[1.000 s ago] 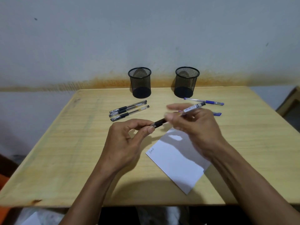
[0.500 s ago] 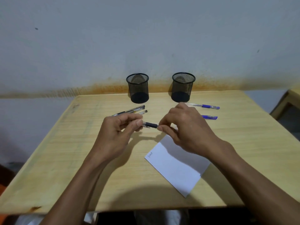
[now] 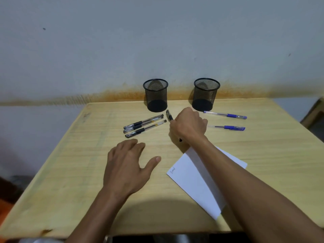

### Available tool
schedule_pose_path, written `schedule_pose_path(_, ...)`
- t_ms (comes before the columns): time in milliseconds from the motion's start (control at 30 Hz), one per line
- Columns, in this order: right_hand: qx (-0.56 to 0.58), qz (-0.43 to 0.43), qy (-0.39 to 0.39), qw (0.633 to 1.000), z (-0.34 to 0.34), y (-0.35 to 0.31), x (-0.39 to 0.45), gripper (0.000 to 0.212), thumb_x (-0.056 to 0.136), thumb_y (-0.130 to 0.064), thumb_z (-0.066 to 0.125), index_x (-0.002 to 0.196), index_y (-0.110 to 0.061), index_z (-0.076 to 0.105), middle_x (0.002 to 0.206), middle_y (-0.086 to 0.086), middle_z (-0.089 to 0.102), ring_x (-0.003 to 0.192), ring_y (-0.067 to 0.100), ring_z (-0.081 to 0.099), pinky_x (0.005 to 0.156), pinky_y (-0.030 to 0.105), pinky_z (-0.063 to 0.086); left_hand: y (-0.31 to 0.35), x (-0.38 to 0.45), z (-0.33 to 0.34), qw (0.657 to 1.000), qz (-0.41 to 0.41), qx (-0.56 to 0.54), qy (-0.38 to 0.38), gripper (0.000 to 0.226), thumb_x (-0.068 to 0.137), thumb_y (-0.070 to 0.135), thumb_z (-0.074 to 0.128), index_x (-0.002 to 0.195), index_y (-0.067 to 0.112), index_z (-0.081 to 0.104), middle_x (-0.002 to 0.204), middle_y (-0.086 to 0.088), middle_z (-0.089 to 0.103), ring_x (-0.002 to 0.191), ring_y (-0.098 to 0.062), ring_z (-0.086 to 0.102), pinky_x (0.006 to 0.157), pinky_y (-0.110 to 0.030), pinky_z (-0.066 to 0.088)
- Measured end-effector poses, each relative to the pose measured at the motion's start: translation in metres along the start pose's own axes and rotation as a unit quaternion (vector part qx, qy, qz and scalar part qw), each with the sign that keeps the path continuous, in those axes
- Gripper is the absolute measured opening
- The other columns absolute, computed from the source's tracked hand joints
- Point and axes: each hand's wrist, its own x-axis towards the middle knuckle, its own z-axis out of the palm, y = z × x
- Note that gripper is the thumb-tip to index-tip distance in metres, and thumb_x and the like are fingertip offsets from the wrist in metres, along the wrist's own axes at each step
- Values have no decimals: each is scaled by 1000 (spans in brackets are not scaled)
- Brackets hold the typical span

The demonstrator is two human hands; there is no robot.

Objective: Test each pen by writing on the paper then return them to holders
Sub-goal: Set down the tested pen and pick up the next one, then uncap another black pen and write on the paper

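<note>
My right hand grips a black pen, held up above the table; its capped end sticks out toward the left mesh holder and its other end shows below my wrist. My left hand hovers open over the table, holding nothing. Three black pens lie side by side left of my right hand. Two blue pens lie to the right, near the right mesh holder. The white paper lies under my right forearm, with a short scribble at its left corner.
Both black mesh holders stand by the wall at the far edge of the wooden table. A piece of wooden furniture shows at the right edge of the view.
My hands were together on the black pen, fitting its cap. Now my left hand has let go and dropped to the left, and my right hand has carried the pen toward the holders.
</note>
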Motion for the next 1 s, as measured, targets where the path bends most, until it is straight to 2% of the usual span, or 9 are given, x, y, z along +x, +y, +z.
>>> schedule_pose_path(100,-46,-8,6,999,5,-3,-3,13,87,-25,66,92,-18,57,91,5,64,90,28,56,86,42,34,0,0,0,1000,0,2,-6,73,83,78,41,126,24,63,135,2,57,131,-18,44,109,-41,34)
schedule_pose_path(200,-74,-47,36,996,7,-2,-2,15,89,-33,66,92,-18,64,94,5,70,98,29,58,84,43,34,0,-2,0,1000,-1,-1,-9,73,85,77,40,129,24,61,139,2,54,134,-17,42,113,-43,32)
schedule_pose_path(300,-67,-162,40,984,7,-11,-5,19,94,-38,65,102,-23,75,105,5,71,108,29,54,82,41,33,0,-3,0,1000,-6,-2,-16,74,86,77,39,132,23,59,143,2,52,137,-17,40,114,-46,31)
schedule_pose_path(400,-80,-268,1,960,13,-23,-8,27,93,-43,67,113,-28,76,116,3,65,115,27,50,87,41,34,-1,-4,0,1000,-10,-8,-26,75,87,77,36,135,24,57,145,3,50,139,-17,38,117,-47,27)
schedule_pose_path(633,-115,-329,-8,937,28,-28,-7,32,95,-50,62,117,-30,74,112,1,59,109,22,48,84,38,34,2,-7,-2,999,-15,-11,-44,76,89,76,32,144,27,45,157,3,37,150,-15,21,123,-44,14)
schedule_pose_path(833,-101,-377,-18,920,20,-25,-9,26,96,-45,63,106,-23,74,109,0,61,106,22,50,80,35,34,1,-7,-2,999,-17,-13,-39,74,88,76,36,141,26,50,155,3,41,148,-16,25,122,-45,17)
schedule_pose_path(900,-47,-361,-38,931,8,-21,-12,24,97,-42,62,104,-20,70,107,1,65,102,25,54,77,38,40,3,-8,-3,999,-26,-33,-18,67,88,72,45,131,24,59,146,2,52,142,-17,37,117,-42,28)
schedule_pose_path(967,20,-334,-65,940,-9,-13,-15,17,97,-41,65,97,-23,65,98,1,69,92,27,60,74,40,49,4,-9,-7,995,-62,-76,35,54,86,66,56,115,22,65,125,4,65,124,-20,54,98,-38,44)
schedule_pose_path(1000,50,-325,-76,941,-19,-9,-18,15,95,-39,67,92,-26,63,92,0,70,87,26,62,75,42,53,5,-9,-10,988,-84,-100,76,50,86,61,60,114,21,65,122,5,65,119,-21,55,91,-37,46)
